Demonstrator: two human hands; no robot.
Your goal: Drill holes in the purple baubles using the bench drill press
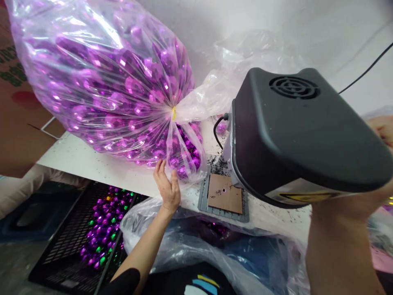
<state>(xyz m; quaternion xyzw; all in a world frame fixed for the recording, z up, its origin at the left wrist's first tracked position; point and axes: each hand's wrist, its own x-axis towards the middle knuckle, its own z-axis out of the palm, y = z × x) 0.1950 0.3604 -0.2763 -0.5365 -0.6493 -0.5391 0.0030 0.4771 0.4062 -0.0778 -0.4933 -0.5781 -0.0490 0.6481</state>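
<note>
My left hand [167,186] is raised at the lower edge of a big clear plastic bag [116,90], its fingers loosely bent and apart from the thumb. Nothing shows in its palm; whether the fingertips touch the plastic I cannot tell. Shiny purple faceted balls fill the bag, and a yellow tie [174,113] gathers its neck. My right hand [382,131] is at the far side of a black machine head [303,135], which hides most of its fingers. Below the machine lies a brown square plate [225,194] with a small hole, on a grey base [204,200].
A black crate [61,246] holds purple and green shiny pieces below the table [123,172]. An opened clear bag [178,246] hangs at the table's front edge. Black shavings litter the table by the machine. A cardboard box [21,123] and another person's arm [30,184] are at left.
</note>
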